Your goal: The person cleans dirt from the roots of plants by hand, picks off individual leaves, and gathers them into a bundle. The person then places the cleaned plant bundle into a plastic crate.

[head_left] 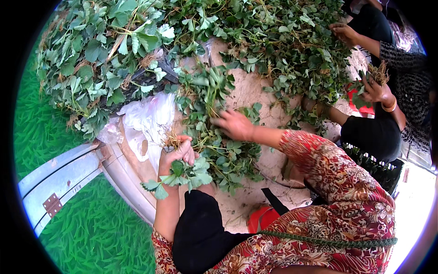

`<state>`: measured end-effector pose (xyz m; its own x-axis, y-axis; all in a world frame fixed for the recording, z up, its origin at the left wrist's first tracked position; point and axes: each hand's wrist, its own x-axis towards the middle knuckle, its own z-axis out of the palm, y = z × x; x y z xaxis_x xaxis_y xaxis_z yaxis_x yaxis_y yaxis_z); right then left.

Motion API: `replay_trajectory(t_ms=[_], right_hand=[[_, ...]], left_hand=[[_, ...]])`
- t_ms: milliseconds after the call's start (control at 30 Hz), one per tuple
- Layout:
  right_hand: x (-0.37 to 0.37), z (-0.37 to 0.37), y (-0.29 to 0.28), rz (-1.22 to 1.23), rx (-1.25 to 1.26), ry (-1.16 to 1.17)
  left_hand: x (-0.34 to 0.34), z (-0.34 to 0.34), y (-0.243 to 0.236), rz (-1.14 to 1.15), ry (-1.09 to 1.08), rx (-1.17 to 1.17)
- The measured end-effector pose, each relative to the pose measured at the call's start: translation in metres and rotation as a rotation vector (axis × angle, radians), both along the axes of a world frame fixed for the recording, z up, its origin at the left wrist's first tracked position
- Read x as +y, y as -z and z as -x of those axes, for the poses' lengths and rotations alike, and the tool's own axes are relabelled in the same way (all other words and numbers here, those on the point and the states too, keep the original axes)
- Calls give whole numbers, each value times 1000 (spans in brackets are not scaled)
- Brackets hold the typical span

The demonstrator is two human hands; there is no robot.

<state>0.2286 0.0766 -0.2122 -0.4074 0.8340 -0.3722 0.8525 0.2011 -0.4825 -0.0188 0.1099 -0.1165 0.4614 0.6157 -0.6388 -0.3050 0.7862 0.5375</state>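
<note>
My left hand (181, 150) grips a small strawberry-like plant, its pale brown roots (169, 137) sticking up above the fingers and its green leaves (191, 171) hanging below. My right hand (232, 123) is at a heap of loose leafy plants (228, 169) in the middle, its fingers smeared by motion; whether they hold anything is unclear. Some stems and leaves (207, 82) just above that hand are blurred too. White plastic bags (146, 114) lie left of my hands.
Piles of leafy plants (100, 55) cover the back. On the right, a co-worker (406, 82) in dark knit sleeves holds a rooted plant (378, 73). A curved metal rail (59, 171) runs at left beside bright green turf (86, 228). A red object (260, 219) lies near my lap.
</note>
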Motion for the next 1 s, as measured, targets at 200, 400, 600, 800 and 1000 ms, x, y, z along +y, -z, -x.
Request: replay_trajectory(t_ms=[200,400,600,800,1000], right_hand=[[-66,-19,-46,-124,-31,-425],[5,4,-65,-448,160,-147],[78,14,-14,-173,-556,-323],[57,-25,-57,-249,-78,219],[14,-16,-100,-223,391,862]], left_hand=[[-7,-5,5,144,-67,30],[-11,5,12,132,-18,42],[-18,-2,8,60,8,12],[-26,-4,4,116,31,34],[-23,-18,5,-20,-22,7]])
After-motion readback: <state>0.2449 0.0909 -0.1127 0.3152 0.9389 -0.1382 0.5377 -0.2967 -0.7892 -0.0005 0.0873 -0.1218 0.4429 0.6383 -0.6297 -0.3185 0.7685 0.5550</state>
